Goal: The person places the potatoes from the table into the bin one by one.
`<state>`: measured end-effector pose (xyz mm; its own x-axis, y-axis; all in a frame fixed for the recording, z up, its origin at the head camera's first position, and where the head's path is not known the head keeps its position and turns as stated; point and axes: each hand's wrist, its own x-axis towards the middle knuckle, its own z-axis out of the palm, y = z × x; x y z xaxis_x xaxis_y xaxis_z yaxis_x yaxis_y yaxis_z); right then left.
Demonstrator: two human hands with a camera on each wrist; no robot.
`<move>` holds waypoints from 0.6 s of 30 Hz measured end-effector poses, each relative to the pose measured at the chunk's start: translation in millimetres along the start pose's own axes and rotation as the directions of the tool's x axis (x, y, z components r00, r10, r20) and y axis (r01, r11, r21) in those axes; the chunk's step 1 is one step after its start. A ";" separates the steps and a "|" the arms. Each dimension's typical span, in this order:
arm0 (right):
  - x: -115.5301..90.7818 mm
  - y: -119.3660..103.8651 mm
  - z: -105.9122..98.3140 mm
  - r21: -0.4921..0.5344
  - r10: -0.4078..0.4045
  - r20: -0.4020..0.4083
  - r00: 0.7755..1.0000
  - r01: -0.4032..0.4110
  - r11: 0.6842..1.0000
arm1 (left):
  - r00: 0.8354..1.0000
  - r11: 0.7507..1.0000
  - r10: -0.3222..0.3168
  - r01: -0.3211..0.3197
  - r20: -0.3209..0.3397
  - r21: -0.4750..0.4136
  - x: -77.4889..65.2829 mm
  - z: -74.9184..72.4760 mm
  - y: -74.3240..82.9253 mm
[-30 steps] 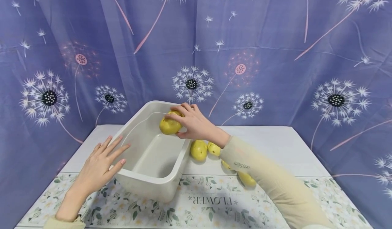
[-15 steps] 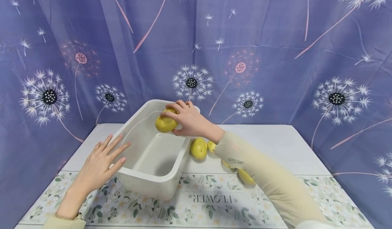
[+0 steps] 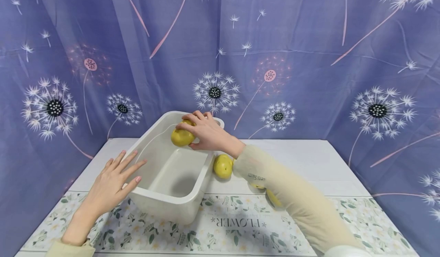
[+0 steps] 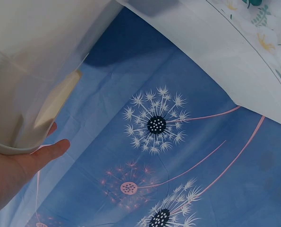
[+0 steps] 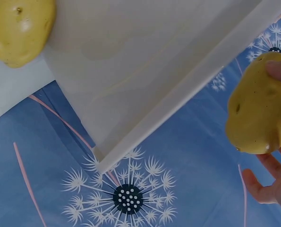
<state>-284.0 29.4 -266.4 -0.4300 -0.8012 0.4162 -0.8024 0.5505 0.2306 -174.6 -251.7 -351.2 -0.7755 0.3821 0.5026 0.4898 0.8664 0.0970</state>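
Note:
A yellow potato (image 3: 182, 136) is gripped by my right hand (image 3: 210, 134), which holds it over the far part of the white tub (image 3: 172, 199). Seen in the right wrist view, the held potato (image 5: 253, 109) is just past the tub's rim, with fingers (image 5: 268, 191) on its underside. My left hand (image 3: 110, 186) lies at the tub's near left rim, fingers spread and straight. From the left wrist, only its thumb side (image 4: 46, 153) shows beside the tub's wall (image 4: 36, 52); the other fingers are mostly hidden. The tub's visible floor holds nothing.
Right of the tub, a potato (image 3: 223, 167) lies on the white tabletop (image 3: 299, 161). More potatoes (image 3: 273, 199) are partly covered by my right sleeve (image 3: 288, 196). A flower-print strip (image 3: 240, 234) runs along the table's front. Behind hangs a blue dandelion curtain (image 3: 220, 39).
My right hand has moved slightly left and away from me with the potato, farther over the tub. My right sleeve now covers more of the potatoes behind it. The left hand stays put.

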 end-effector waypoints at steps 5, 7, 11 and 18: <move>5.0 1.1 2.8 0.004 0.002 0.010 1.000 -0.002 1.000 | 1.000 1.000 0.005 -0.005 -0.004 0.006 0.5 0.0 -0.6; 7.4 2.2 3.7 0.003 0.005 0.011 1.000 -0.006 1.000 | 1.000 1.000 0.008 -0.008 -0.006 0.008 0.9 0.0 -0.9; 11.5 5.1 5.6 0.001 0.023 0.024 0.999 -0.023 1.000 | 1.000 1.000 0.011 -0.011 -0.006 0.009 1.3 0.1 -1.3; 16.2 11.8 10.5 0.014 0.072 0.053 0.996 -0.073 0.997 | 1.000 1.000 0.009 -0.009 0.002 0.002 0.5 0.1 -1.0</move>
<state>-304.8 20.4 -266.1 -0.5085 -0.7705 0.3843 -0.7746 0.6043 0.1867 -175.5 -252.3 -351.1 -0.7717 0.3904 0.5020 0.4961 0.8635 0.0911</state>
